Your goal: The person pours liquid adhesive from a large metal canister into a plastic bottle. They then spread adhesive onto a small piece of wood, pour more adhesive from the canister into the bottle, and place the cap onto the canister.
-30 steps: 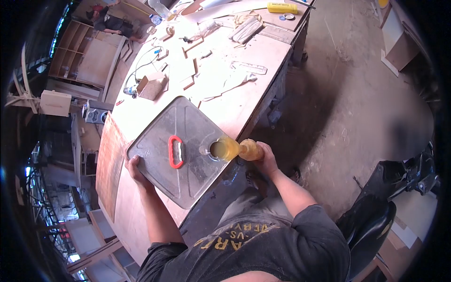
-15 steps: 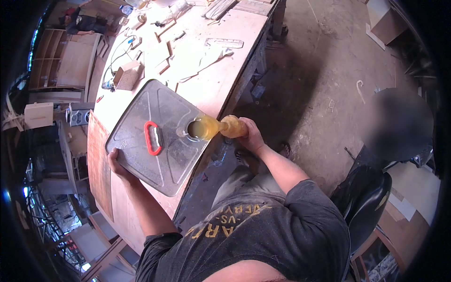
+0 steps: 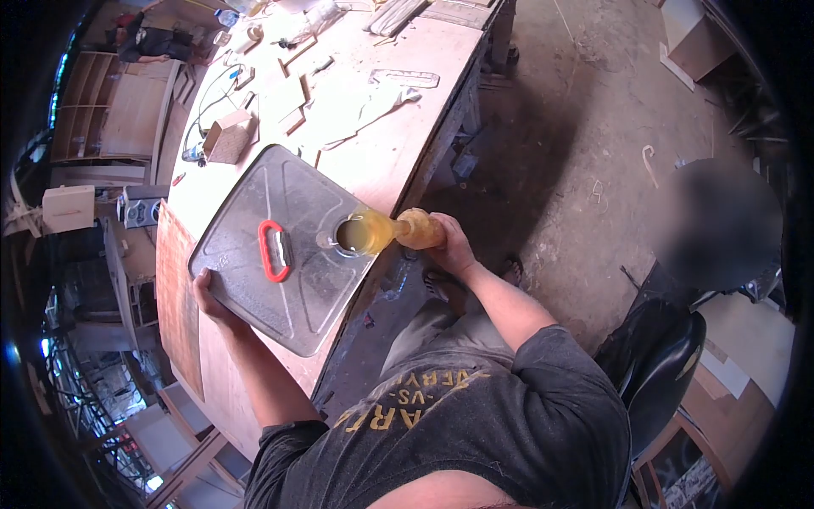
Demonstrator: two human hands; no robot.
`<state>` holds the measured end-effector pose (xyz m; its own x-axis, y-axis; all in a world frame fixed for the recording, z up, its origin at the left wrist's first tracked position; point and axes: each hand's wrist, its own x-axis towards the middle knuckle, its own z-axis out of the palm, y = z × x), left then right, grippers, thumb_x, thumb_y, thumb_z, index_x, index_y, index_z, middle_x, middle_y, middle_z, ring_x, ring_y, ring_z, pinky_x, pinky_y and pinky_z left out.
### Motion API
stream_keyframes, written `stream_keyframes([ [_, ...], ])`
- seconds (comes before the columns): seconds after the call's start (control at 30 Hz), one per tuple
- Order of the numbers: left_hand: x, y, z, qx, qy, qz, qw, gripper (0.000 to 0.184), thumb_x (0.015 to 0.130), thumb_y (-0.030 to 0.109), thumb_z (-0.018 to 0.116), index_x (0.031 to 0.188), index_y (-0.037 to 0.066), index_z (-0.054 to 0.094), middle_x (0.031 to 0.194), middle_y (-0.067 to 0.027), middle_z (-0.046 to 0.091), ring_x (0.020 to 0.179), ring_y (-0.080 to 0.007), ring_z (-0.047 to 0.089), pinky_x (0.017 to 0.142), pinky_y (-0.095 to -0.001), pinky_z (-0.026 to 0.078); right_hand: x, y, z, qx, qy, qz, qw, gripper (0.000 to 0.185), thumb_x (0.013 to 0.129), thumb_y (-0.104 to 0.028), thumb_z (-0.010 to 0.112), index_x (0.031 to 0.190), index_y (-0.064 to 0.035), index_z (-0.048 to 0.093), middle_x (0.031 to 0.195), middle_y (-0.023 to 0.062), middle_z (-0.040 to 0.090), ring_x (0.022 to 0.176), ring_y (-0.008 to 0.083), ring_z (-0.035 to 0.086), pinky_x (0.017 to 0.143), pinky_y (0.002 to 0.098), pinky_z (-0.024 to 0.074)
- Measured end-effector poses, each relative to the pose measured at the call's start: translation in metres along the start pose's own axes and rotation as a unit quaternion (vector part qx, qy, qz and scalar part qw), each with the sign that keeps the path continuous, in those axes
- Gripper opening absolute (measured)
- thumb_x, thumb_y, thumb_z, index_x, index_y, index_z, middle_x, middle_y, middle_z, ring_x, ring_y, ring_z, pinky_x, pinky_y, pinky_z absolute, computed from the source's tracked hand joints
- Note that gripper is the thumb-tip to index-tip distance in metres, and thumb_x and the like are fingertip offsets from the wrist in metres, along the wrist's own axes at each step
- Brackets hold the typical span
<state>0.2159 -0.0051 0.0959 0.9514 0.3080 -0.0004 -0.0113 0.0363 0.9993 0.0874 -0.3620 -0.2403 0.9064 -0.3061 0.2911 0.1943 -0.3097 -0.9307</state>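
Observation:
A square metal can [image 3: 237,216] with a red handle [image 3: 265,242] on its top is tilted over the table's near edge. My left hand [image 3: 208,297] grips the can's lower left corner, fingers wrapped around the edge. At the can's round opening sits the wide mouth of a yellowish translucent funnel [image 3: 373,231]. Its narrow end leads into the neck of an amber-coloured bottle [image 3: 419,230]. Closed around that bottle is my right hand [image 3: 455,244], held out past the table edge. Whether liquid is flowing, I cannot make out.
The long wooden table [image 3: 432,59] carries a small box [image 3: 231,137], a pale cloth [image 3: 381,106], cables and several wood offcuts. To the right stands a motorbike seat [image 3: 666,356]. Another person [image 3: 157,42] is at the far upper left.
The can, funnel and bottle have shifted very slightly to the left. Both hands keep the same grip.

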Motion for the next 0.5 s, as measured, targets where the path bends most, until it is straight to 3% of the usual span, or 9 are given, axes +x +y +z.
stream_keyframes([
  [0.1,0.004,-0.002,-0.005,0.000,-0.009,-0.002,1.000,0.063,0.086,0.034,0.058,0.137,-0.004,0.058,0.121,-0.0173,0.067,0.111,-0.0284,0.066,0.098,-0.0394,0.051,-0.001,0.005,0.004,-0.002,0.000,-0.005,1.000,0.065,0.075,-0.008,0.086,0.134,-0.0049,0.059,0.135,0.0160,0.064,0.128,0.0378,0.060,0.112,0.0462,0.0495],
  [0.2,0.011,-0.006,-0.019,-0.006,-0.047,-0.019,0.999,0.072,0.088,0.039,0.060,0.145,-0.004,0.052,0.136,-0.0211,0.062,0.125,-0.0352,0.061,0.110,-0.0464,0.046,0.002,0.003,0.003,-0.023,0.009,-0.026,0.999,0.066,0.075,-0.009,0.089,0.133,-0.0034,0.059,0.131,0.0177,0.066,0.123,0.0391,0.064,0.107,0.0455,0.0530],
  [0.5,0.020,-0.012,-0.030,-0.018,-0.070,-0.019,0.997,0.072,0.090,0.039,0.057,0.147,-0.005,0.051,0.141,-0.0237,0.060,0.129,-0.0368,0.060,0.113,-0.0475,0.045,0.004,0.005,0.011,-0.030,0.007,-0.034,0.999,0.066,0.074,-0.008,0.088,0.133,-0.0038,0.059,0.130,0.0177,0.066,0.121,0.0391,0.065,0.105,0.0458,0.0536],
])
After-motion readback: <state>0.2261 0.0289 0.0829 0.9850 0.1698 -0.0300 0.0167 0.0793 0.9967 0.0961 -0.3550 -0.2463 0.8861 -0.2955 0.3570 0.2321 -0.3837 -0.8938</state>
